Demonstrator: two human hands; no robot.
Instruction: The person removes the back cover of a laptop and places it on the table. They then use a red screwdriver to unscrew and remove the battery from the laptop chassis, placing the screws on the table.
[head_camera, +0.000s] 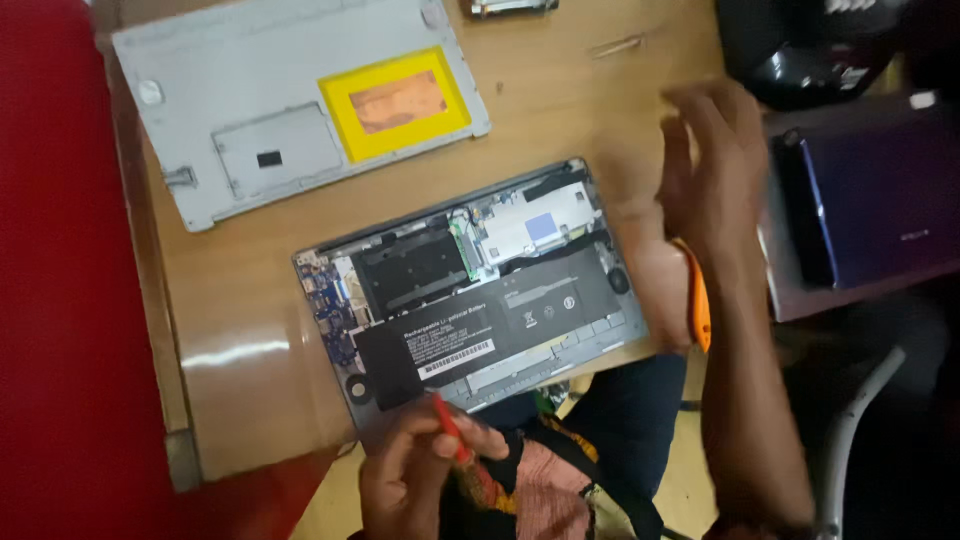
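While the opened laptop (470, 290) lies bare, the left hand (420, 470) grips a red tool (452, 430).
Right hand (710, 170) blurred — fingers' state unclear — next, probably the tool tip to the battery (480, 325).

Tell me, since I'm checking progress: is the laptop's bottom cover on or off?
Off. The laptop lies with its battery and boards exposed, and the grey cover lies apart on the table behind it.

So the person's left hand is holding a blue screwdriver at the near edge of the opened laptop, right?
Not quite: the screwdriver is red, not blue. The head view shows the left hand holding it at the near edge of the opened laptop, close to its black battery.
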